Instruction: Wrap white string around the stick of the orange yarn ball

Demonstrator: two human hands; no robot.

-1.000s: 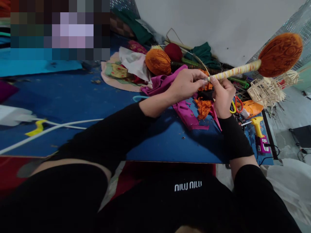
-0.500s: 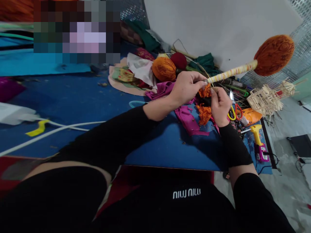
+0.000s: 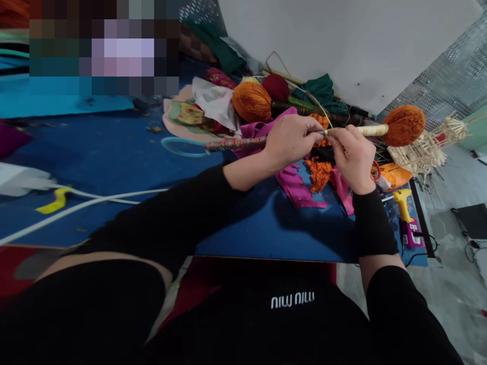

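A stick with an orange cloth-covered ball head (image 3: 406, 125) lies nearly level across both hands. Pale patterned wrapping (image 3: 375, 131) covers the part near the head, while the far end (image 3: 236, 143) is dark with reddish patterning. My left hand (image 3: 291, 139) is closed around the middle of the stick, thumb and forefinger pinching at the wrapping's end. Close beside it, my right hand (image 3: 352, 154) is closed on the wrapped part. A thin pale strand (image 3: 327, 116) rises between the hands. Orange cloth scraps (image 3: 319, 175) and magenta cloth (image 3: 300, 190) lie beneath.
Behind my hands sit another orange ball-headed stick (image 3: 251, 101), a dark red ball (image 3: 275, 87) and green cloth (image 3: 323, 91). A yellow glue gun (image 3: 402, 203) and a purple power block (image 3: 412, 233) are at right. A white cable (image 3: 95, 202) crosses the blue table (image 3: 243, 233).
The stick has swung down to nearly level, its orange head lower and further left. Its dark end now shows left of my left hand. My right hand has moved up onto the wrapped part.
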